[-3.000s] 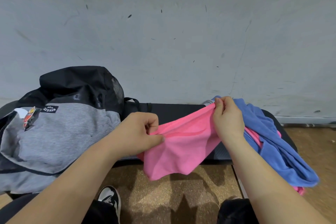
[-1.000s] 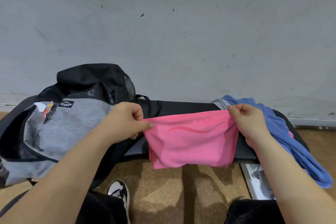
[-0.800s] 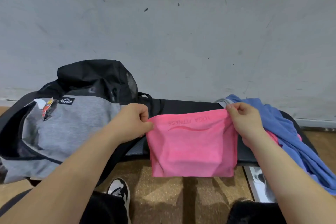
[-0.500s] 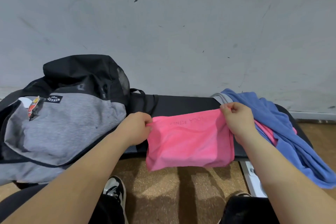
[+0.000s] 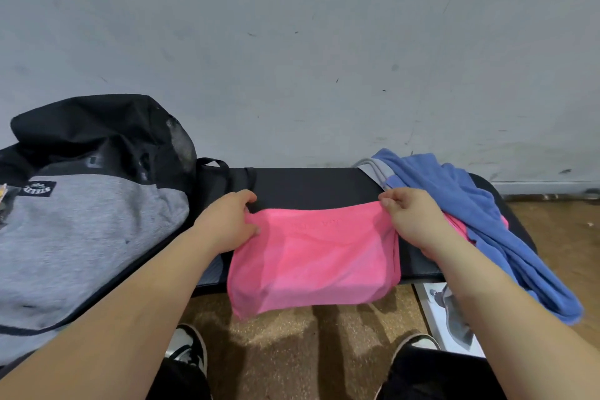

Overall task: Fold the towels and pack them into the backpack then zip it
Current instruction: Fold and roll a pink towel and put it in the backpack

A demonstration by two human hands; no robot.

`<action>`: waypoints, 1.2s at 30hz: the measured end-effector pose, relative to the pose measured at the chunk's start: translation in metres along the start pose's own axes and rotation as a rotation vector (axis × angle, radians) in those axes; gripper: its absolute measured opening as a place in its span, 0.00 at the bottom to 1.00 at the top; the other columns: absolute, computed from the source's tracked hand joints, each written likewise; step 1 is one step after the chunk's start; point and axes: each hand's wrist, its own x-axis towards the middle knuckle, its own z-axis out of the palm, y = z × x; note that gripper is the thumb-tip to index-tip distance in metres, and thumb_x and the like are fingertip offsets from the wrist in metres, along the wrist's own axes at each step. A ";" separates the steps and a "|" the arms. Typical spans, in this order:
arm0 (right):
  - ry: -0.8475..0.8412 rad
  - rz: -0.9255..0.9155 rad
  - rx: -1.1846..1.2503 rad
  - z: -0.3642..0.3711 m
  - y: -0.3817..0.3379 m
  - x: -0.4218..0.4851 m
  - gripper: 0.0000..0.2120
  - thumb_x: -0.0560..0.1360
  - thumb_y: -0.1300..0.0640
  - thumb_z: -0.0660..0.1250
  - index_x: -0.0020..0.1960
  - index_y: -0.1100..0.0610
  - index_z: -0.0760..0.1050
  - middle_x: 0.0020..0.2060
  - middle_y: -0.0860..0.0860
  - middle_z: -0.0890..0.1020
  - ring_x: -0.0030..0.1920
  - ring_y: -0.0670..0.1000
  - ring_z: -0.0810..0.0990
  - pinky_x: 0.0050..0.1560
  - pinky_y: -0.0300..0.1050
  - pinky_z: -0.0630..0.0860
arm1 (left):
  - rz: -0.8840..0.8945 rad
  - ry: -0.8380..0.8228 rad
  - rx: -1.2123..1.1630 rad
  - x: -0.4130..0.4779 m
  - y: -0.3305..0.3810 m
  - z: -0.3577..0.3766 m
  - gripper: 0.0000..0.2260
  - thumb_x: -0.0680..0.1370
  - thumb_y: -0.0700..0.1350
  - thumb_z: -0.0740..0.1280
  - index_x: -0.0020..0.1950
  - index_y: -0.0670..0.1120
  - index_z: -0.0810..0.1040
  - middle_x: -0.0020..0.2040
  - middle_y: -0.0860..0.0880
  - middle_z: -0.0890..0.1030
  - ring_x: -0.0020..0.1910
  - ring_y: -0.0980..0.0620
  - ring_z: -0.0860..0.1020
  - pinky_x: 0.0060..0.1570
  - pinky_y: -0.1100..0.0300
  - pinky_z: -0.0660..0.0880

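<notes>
The pink terry towel (image 5: 311, 256), already doubled into a wide rectangle, is held flat across the black padded surface (image 5: 311, 185). Its long axis runs left to right, parallel to the front edge. Its far edge lies on the surface, while its near edge hangs off the front, above the floor.

The left hand (image 5: 224, 224) holds the far left corner, with fingers (image 5: 245, 196) curled over the top edge and the thumb pressed on the cloth below them. The right hand (image 5: 412, 221) mirrors it at the far right corner, its fingers (image 5: 389, 200) pinched together on the hem. Both forearms reach forward, roughly parallel, knuckles up and wrists low, and the cloth between them is fairly taut.

The next fold probably brings one short end over the other, so the travel would run along that left-right axis. Either hand could carry its corner across while the other pins its own.

For packing, what matters is that the grey and black fabric backpack (image 5: 91, 230) lies to the left, just beside the left hand, which makes that hand the nearer one. Its opening cannot be made out from here.

The blue crumpled towel (image 5: 454, 201) is heaped at the right end, touching the right wrist and draped over the edge of the surface. It is not yet folded.
</notes>
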 end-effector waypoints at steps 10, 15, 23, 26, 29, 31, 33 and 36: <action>0.062 -0.045 0.009 -0.017 -0.002 -0.012 0.09 0.85 0.58 0.59 0.49 0.58 0.74 0.34 0.49 0.75 0.35 0.50 0.72 0.35 0.44 0.66 | 0.005 -0.029 -0.479 -0.028 0.023 -0.037 0.10 0.73 0.45 0.80 0.42 0.44 0.80 0.37 0.46 0.82 0.37 0.52 0.77 0.41 0.55 0.74; 0.195 -0.136 0.118 -0.023 -0.019 -0.030 0.08 0.85 0.58 0.58 0.52 0.57 0.74 0.40 0.47 0.78 0.41 0.49 0.74 0.44 0.46 0.67 | 0.115 0.083 -0.853 -0.082 0.033 -0.083 0.11 0.74 0.46 0.78 0.45 0.43 0.79 0.39 0.43 0.85 0.37 0.52 0.80 0.37 0.58 0.78; 0.152 -0.233 0.201 -0.023 -0.040 -0.066 0.07 0.85 0.58 0.60 0.53 0.56 0.77 0.44 0.48 0.81 0.44 0.43 0.77 0.45 0.31 0.71 | 0.159 0.166 -0.991 -0.130 0.033 -0.103 0.17 0.77 0.43 0.74 0.31 0.48 0.71 0.25 0.56 0.73 0.24 0.60 0.70 0.25 0.70 0.66; 0.148 -0.180 0.112 -0.016 -0.036 -0.065 0.08 0.85 0.57 0.61 0.51 0.55 0.77 0.42 0.53 0.83 0.44 0.54 0.82 0.48 0.46 0.80 | 0.144 0.278 -0.770 -0.127 0.022 -0.100 0.23 0.79 0.48 0.75 0.32 0.49 0.63 0.28 0.52 0.64 0.29 0.55 0.62 0.28 0.61 0.59; 0.143 -0.136 0.133 -0.014 -0.041 -0.066 0.10 0.85 0.56 0.61 0.48 0.56 0.77 0.38 0.57 0.82 0.41 0.59 0.83 0.44 0.56 0.83 | 0.155 0.343 -0.622 -0.122 0.017 -0.097 0.24 0.80 0.49 0.73 0.32 0.48 0.61 0.29 0.51 0.62 0.30 0.56 0.60 0.31 0.58 0.58; 0.153 -0.151 0.145 -0.013 -0.046 -0.066 0.10 0.85 0.56 0.60 0.48 0.58 0.76 0.38 0.57 0.81 0.39 0.56 0.79 0.42 0.54 0.80 | 0.165 0.377 -0.603 -0.119 0.016 -0.099 0.25 0.79 0.51 0.74 0.32 0.48 0.61 0.29 0.52 0.62 0.29 0.55 0.60 0.32 0.56 0.59; 0.190 -0.164 0.163 -0.014 -0.051 -0.063 0.10 0.85 0.56 0.59 0.50 0.59 0.75 0.39 0.52 0.79 0.38 0.50 0.74 0.42 0.49 0.72 | 0.184 0.286 -0.779 -0.120 0.017 -0.105 0.25 0.76 0.58 0.75 0.32 0.50 0.62 0.30 0.52 0.62 0.32 0.52 0.60 0.35 0.54 0.57; 0.217 -0.152 0.208 -0.019 -0.057 -0.059 0.10 0.85 0.54 0.59 0.52 0.57 0.76 0.43 0.49 0.80 0.41 0.43 0.74 0.43 0.44 0.71 | 0.149 0.285 -0.816 -0.116 0.013 -0.112 0.24 0.74 0.58 0.77 0.34 0.48 0.65 0.30 0.50 0.65 0.32 0.49 0.62 0.33 0.56 0.59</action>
